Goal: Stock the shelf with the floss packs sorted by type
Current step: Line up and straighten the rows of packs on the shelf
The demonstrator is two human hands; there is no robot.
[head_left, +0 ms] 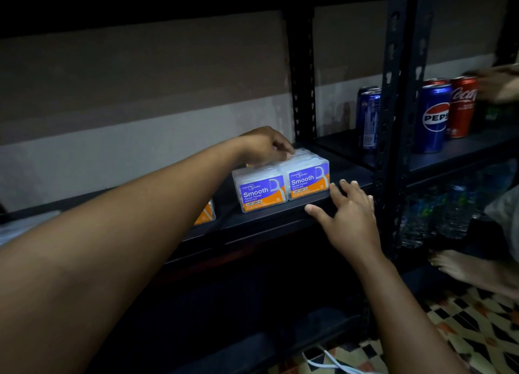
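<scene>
Purple-and-orange floss packs [280,186] stand in two rows on the black shelf [351,174]. Left hand [262,146] curls its fingers [283,150] over the rear packs' tops; right hand [346,213] rests flat, fingers spread, on the shelf edge beside them.

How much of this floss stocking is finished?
Done: two rows of Smooth floss packs stand upright near the shelf edge. In hand: the left hand touches the back packs; the right hand rests open beside them. Left: another pack sits apart, half hidden.
</scene>
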